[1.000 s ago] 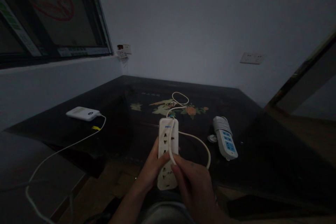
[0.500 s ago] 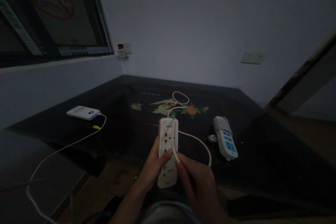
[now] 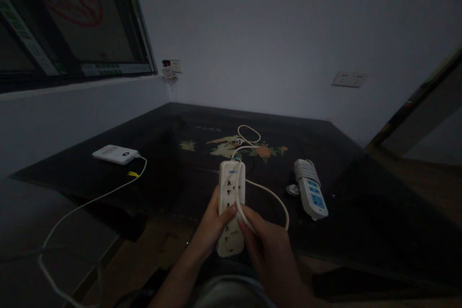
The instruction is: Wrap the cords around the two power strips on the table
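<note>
My left hand [image 3: 211, 224] is closed around the left side of a white power strip [image 3: 228, 245], its thumb lying across the front. The strip is tilted up over the table's near edge, sockets facing me. Between the fingers of my right hand [image 3: 267, 238] is the strip's white cord [image 3: 237, 187], which runs down along the front of the strip. A loop of that cord bows out to the right, and the rest curls on the table beyond, with a plug [image 3: 238, 142] near the curl. My left fingers behind the strip are hidden.
On the dark table [image 3: 202, 183] at right lies a second power strip [image 3: 313, 197] with blue sockets and its cord wound round it. A white power bank-like device [image 3: 115, 154] with a trailing cable [image 3: 90, 203] lies at left. Wall sockets [image 3: 349, 79] are at the back.
My right hand has shifted slightly along the cord near the strip's middle, and the cord's bend has moved a little right. My left hand keeps its hold on the power strip.
</note>
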{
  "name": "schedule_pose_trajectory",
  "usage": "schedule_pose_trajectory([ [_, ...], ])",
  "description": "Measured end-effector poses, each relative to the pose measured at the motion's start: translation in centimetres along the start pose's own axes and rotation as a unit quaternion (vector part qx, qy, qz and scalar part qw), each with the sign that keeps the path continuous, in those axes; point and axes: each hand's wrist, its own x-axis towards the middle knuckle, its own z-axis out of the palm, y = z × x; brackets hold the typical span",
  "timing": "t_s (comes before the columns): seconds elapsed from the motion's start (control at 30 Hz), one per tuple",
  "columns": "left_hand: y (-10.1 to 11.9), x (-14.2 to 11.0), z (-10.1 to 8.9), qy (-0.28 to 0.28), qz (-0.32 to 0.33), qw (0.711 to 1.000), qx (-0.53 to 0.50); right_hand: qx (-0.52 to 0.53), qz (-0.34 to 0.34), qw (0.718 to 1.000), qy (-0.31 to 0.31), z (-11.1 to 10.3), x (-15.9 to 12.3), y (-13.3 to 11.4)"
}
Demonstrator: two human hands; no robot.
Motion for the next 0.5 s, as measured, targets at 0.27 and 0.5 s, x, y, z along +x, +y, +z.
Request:
schedule_pose_trajectory([
  [0.27,0.5,-0.3,0.1,-0.014,-0.011,1.000,-0.022,-0.007,0.008,0.996,0.085,-3.0,0.7,0.4],
  [0.5,0.9,-1.0,0.4,-0.044,-0.044,0.997,-0.049,-0.002,0.093,0.984,0.149,-5.3,0.4,1.1],
])
